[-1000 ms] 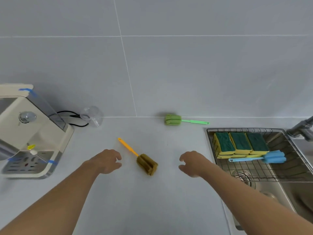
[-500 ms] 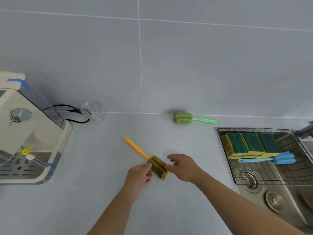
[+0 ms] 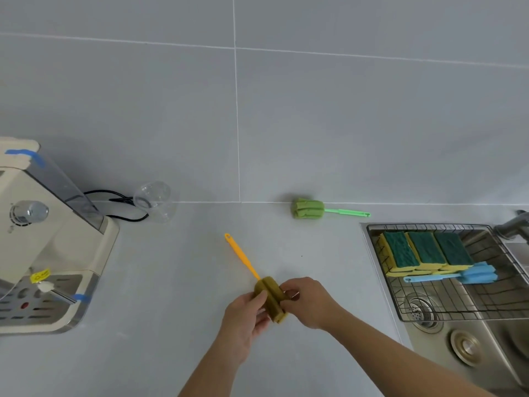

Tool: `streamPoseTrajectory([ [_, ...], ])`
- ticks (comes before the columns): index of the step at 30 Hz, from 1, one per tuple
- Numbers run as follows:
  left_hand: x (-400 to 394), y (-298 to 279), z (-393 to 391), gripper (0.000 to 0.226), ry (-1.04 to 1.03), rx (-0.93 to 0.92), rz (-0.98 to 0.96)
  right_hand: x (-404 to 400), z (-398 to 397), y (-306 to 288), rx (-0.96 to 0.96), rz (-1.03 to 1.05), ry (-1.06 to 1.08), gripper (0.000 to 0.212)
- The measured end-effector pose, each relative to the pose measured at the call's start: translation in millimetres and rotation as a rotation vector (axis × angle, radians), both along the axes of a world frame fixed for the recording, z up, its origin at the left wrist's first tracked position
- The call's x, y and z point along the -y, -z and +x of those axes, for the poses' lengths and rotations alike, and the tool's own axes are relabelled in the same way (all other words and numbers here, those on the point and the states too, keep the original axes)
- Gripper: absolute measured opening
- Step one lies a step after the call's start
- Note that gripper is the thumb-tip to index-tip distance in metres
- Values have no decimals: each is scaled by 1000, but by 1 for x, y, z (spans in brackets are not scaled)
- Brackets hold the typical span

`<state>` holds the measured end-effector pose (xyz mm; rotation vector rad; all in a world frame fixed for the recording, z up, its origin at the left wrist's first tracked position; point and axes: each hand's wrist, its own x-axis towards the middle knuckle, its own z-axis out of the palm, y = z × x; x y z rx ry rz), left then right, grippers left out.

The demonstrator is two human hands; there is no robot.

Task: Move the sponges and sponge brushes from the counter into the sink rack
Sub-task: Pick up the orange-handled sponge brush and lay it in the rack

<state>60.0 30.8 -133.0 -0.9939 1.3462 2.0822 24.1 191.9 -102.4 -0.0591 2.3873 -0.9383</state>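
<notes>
The only label I can find is a small yellow sticker (image 3: pixel 40 275) on the front of the cream coffee machine (image 3: pixel 51 247), and its print is too small to read; strips of blue tape sit on the machine's top corner and by its drip tray.

Taking the sink rack (image 3: pixel 446 308) as my mark: well to its left, on the grey counter (image 3: pixel 143 353), both my hands are closed on the orange sponge brush (image 3: pixel 269 299). My left hand (image 3: pixel 246 322) pinches the olive-brown ribbed foam head from its left side, my right hand (image 3: pixel 310 303) grips it from the right, fingers curled around it. Its thin orange handle slants up and away from the rack, with a hanging hole at the tip.

The green sponge brush (image 3: pixel 309 209) lies on the counter beyond the rack's far left corner, against the wall, handle pointing toward the rack. In the rack, three sponges (image 3: pixel 426 253), green scouring faces over yellow foam, lean side by side at the back, and the blue sponge brush (image 3: pixel 475 273) lies just in front, touching them. A clear plastic cup (image 3: pixel 154 200) lies tipped beside the machine.
</notes>
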Motion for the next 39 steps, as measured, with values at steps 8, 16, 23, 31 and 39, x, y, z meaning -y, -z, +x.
streamPoseTrajectory([
  [8,-12,-16,18,29,-55,-208,94,-14,27,-29,-45,-246,151,23],
  [16,-30,-48,26,31,-6,-456,-123,-26,53,-54,-143,-350,172,26],
  [23,-42,-69,32,29,139,-612,-285,-68,56,-85,-247,-439,458,25],
  [31,-73,-82,47,31,434,-810,-399,-105,57,-117,-305,-712,731,16],
  [39,-115,-95,54,31,624,-1056,-555,-157,77,-116,-287,-782,947,7],
])
